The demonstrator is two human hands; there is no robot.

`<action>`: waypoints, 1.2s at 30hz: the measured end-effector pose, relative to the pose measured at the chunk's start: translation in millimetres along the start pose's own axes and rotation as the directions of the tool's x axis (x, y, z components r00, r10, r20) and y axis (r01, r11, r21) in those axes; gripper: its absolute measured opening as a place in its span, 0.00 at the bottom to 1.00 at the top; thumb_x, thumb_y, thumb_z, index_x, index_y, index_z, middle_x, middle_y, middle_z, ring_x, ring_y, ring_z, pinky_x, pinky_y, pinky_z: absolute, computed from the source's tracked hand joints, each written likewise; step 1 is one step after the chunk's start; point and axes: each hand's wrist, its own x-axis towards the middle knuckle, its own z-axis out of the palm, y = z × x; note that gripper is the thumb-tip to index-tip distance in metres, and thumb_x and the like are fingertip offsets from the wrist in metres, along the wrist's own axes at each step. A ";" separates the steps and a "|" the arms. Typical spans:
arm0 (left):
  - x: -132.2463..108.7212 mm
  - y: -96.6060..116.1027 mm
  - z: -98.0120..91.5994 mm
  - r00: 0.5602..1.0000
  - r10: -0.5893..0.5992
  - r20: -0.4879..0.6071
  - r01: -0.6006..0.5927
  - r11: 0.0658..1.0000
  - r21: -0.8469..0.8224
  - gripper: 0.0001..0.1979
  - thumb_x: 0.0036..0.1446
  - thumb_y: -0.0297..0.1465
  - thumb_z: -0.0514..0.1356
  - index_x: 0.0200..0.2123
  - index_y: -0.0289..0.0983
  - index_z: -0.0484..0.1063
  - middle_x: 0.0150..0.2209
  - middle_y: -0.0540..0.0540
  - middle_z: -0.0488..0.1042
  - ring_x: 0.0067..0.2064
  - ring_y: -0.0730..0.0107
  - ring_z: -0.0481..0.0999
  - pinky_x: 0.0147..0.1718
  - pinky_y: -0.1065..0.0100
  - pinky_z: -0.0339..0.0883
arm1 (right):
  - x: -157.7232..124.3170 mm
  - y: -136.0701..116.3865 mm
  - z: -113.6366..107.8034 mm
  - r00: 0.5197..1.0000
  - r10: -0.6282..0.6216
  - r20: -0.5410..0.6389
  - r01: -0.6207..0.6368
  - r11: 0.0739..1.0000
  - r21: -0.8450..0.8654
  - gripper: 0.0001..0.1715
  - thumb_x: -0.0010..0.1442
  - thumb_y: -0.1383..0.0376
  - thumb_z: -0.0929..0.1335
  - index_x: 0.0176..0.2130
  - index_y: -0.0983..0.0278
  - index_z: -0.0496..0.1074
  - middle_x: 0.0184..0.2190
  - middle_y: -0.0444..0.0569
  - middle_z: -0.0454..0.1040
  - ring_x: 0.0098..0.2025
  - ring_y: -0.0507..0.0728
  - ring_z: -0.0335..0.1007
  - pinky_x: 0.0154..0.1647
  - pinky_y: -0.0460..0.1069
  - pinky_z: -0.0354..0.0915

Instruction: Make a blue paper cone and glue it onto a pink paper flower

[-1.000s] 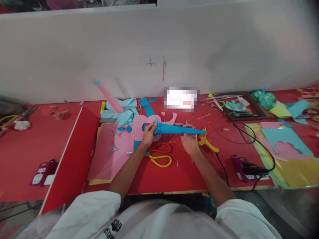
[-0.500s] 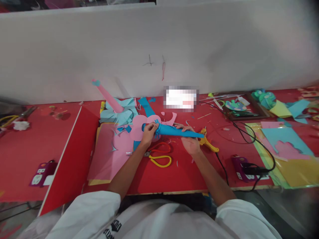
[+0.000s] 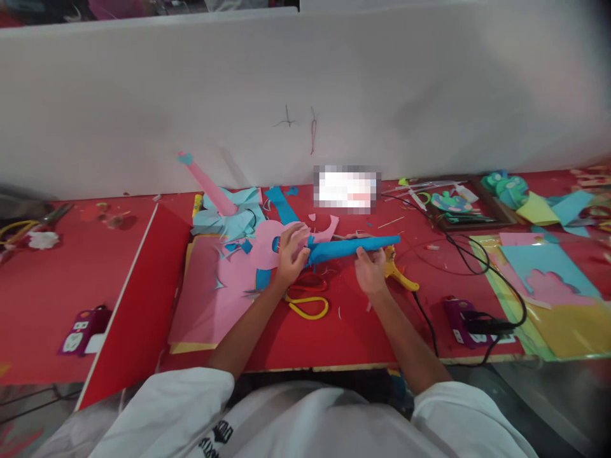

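Note:
A rolled blue paper cone [image 3: 341, 249] lies across both hands, its narrow end to the right. My left hand [image 3: 291, 254] is wrapped round the wide end, beside a fringe of cut strips. Under the narrower half, my right hand [image 3: 370, 267] grips the cone with the thumb in front. Below the left hand rest scissors with one red and one yellow handle [image 3: 308, 307], their blades partly covered. A yellow glue gun [image 3: 401, 275] lies just right of my right hand. Pink scalloped paper [image 3: 262, 245] spreads behind and left of my left hand.
A pink paper cone with a blue tip [image 3: 210, 186] stands at the back left. A red divider [image 3: 138, 312] borders the left side. On the right are a dark tray [image 3: 496, 213], a black cable [image 3: 513, 296], a purple box [image 3: 456, 318] and coloured paper sheets [image 3: 548, 261].
The blue cone's narrow end has risen and shifted right. My left hand has moved slightly right and wrapped over the wide end; my right hand's grip has turned, thumb now in front.

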 end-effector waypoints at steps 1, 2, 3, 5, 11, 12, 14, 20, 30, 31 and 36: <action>-1.2 3.7 1.8 0.997 0.006 0.076 -0.007 1.000 0.015 0.25 0.71 0.51 0.59 0.59 0.43 0.79 0.66 0.35 0.72 0.69 0.48 0.69 0.70 0.48 0.59 | -0.5 -1.2 0.6 1.000 0.004 0.000 -0.004 1.000 0.013 0.23 0.53 0.56 0.82 0.45 0.54 0.74 0.49 0.48 0.84 0.59 0.63 0.79 0.70 0.65 0.68; -1.9 6.4 3.6 0.992 -0.006 0.127 0.003 1.000 0.023 0.23 0.71 0.51 0.59 0.57 0.43 0.81 0.66 0.36 0.72 0.70 0.48 0.68 0.72 0.47 0.57 | -0.6 -2.5 1.0 1.000 0.007 -0.006 -0.006 0.999 0.032 0.24 0.53 0.56 0.82 0.45 0.53 0.74 0.49 0.47 0.84 0.59 0.62 0.79 0.70 0.65 0.68; -1.9 8.2 5.1 0.988 -0.030 0.148 0.027 0.999 0.024 0.22 0.71 0.50 0.59 0.55 0.43 0.82 0.66 0.36 0.72 0.70 0.48 0.68 0.72 0.47 0.57 | -0.4 -3.7 1.3 1.000 0.010 -0.014 -0.009 0.999 0.052 0.24 0.52 0.57 0.83 0.45 0.53 0.74 0.50 0.46 0.84 0.60 0.62 0.79 0.70 0.65 0.68; -0.5 8.7 6.9 0.988 -0.094 0.120 0.093 0.996 0.011 0.22 0.71 0.51 0.58 0.49 0.43 0.84 0.64 0.36 0.74 0.69 0.48 0.69 0.72 0.47 0.58 | 0.9 -5.7 1.2 0.999 0.017 -0.033 -0.014 0.997 0.081 0.25 0.52 0.57 0.83 0.46 0.51 0.75 0.51 0.45 0.83 0.60 0.62 0.79 0.71 0.64 0.69; 7.0 2.1 5.0 0.964 -0.240 -0.112 0.233 0.970 -0.067 0.25 0.69 0.54 0.58 0.42 0.40 0.84 0.56 0.35 0.77 0.63 0.49 0.74 0.68 0.51 0.63 | 5.9 -4.8 -6.1 0.994 0.041 -0.103 -0.032 0.996 0.086 0.18 0.56 0.55 0.81 0.45 0.50 0.77 0.53 0.44 0.83 0.56 0.60 0.81 0.64 0.60 0.75; 7.6 1.8 5.1 0.960 -0.248 -0.131 0.238 0.967 -0.090 0.25 0.69 0.55 0.58 0.43 0.40 0.83 0.55 0.35 0.77 0.63 0.50 0.74 0.69 0.52 0.63 | 6.4 -2.7 -8.5 0.990 0.056 -0.130 -0.045 0.995 0.094 0.17 0.57 0.54 0.81 0.44 0.50 0.78 0.51 0.43 0.84 0.53 0.59 0.82 0.60 0.58 0.77; 8.0 1.3 6.4 0.953 -0.277 -0.124 0.252 0.951 -0.180 0.25 0.69 0.55 0.59 0.47 0.41 0.83 0.57 0.36 0.76 0.64 0.52 0.73 0.68 0.53 0.63 | 7.6 3.2 -13.9 0.978 0.101 -0.185 -0.079 0.990 0.120 0.16 0.57 0.53 0.80 0.43 0.51 0.78 0.46 0.42 0.85 0.47 0.57 0.83 0.53 0.55 0.79; 6.9 -7.6 14.5 0.814 -0.508 0.282 0.562 0.562 -0.608 0.38 0.56 0.65 0.65 0.51 0.39 0.80 0.49 0.39 0.80 0.46 0.59 0.81 0.48 0.61 0.75 | 10.3 19.5 -22.5 0.951 0.268 -0.152 -0.231 0.947 0.223 0.21 0.56 0.47 0.81 0.40 0.56 0.78 0.40 0.42 0.86 0.43 0.57 0.83 0.54 0.55 0.80; 14.6 -6.8 -0.4 0.755 -0.565 0.333 0.587 0.356 -0.727 0.29 0.61 0.60 0.65 0.30 0.38 0.77 0.37 0.43 0.77 0.37 0.67 0.76 0.37 0.66 0.74 | 14.9 22.2 -30.0 0.947 0.258 -0.189 -0.211 0.948 0.238 0.18 0.57 0.50 0.81 0.40 0.54 0.78 0.40 0.40 0.85 0.43 0.55 0.83 0.49 0.52 0.80; 15.6 -6.1 -0.7 0.756 -0.572 0.318 0.583 0.367 -0.725 0.28 0.62 0.58 0.65 0.30 0.38 0.77 0.40 0.42 0.78 0.39 0.67 0.77 0.38 0.67 0.74 | 15.2 22.5 -30.6 0.947 0.267 -0.181 -0.220 0.945 0.240 0.18 0.57 0.50 0.81 0.40 0.54 0.78 0.39 0.39 0.85 0.43 0.55 0.83 0.50 0.52 0.80; 17.2 -1.7 4.1 0.675 -0.565 0.475 0.702 0.290 -0.651 0.30 0.58 0.61 0.66 0.43 0.39 0.82 0.49 0.39 0.81 0.46 0.60 0.79 0.40 0.64 0.75 | 14.5 25.7 -27.7 0.936 0.312 -0.161 -0.270 0.933 0.240 0.18 0.55 0.52 0.82 0.39 0.56 0.78 0.38 0.40 0.85 0.42 0.55 0.83 0.51 0.53 0.80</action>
